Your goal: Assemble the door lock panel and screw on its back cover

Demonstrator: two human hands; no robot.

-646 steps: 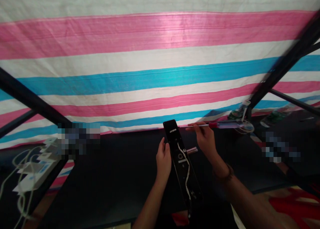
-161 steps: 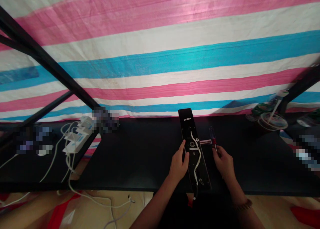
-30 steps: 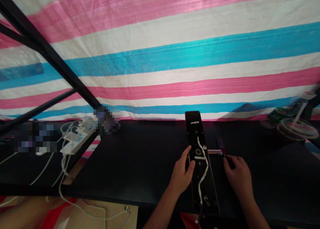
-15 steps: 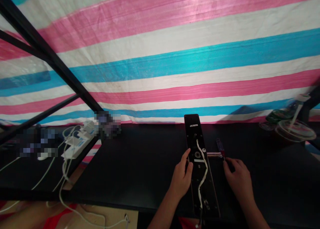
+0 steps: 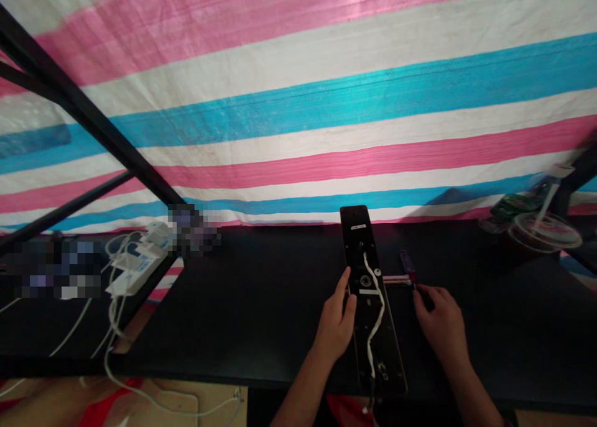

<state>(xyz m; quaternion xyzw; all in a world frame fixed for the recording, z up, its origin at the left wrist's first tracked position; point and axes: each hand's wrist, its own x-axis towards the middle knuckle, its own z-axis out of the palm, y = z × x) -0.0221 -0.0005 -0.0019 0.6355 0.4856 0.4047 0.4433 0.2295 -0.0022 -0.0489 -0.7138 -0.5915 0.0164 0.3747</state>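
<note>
A long black panel [image 5: 392, 352] lies on the black table, with a white wrapped cable [image 5: 381, 315] running down its face and hanging past the near end. Against the panel's left edge rests my left hand [image 5: 334, 327], thumb and index finger apart. To the right of the panel, my right hand [image 5: 441, 318] pinches the tip end of a small screwdriver [image 5: 407, 264], whose handle points away from me. Thin reddish-white rods or wires [image 5: 395, 279] lie between the panel and the screwdriver; which of these they are I cannot tell.
A lidded plastic cup [image 5: 543, 233] with a straw stands at the right, beside a green-labelled bottle [image 5: 513, 206]. White power strips [image 5: 137, 268] and tangled cables sit at the left near a black metal frame [image 5: 107, 132]. A striped sheet [image 5: 298, 119] hangs behind.
The view has shifted slightly, so the scene sits a little higher and further left. Both hands keep nearly the same places beside the panel.
</note>
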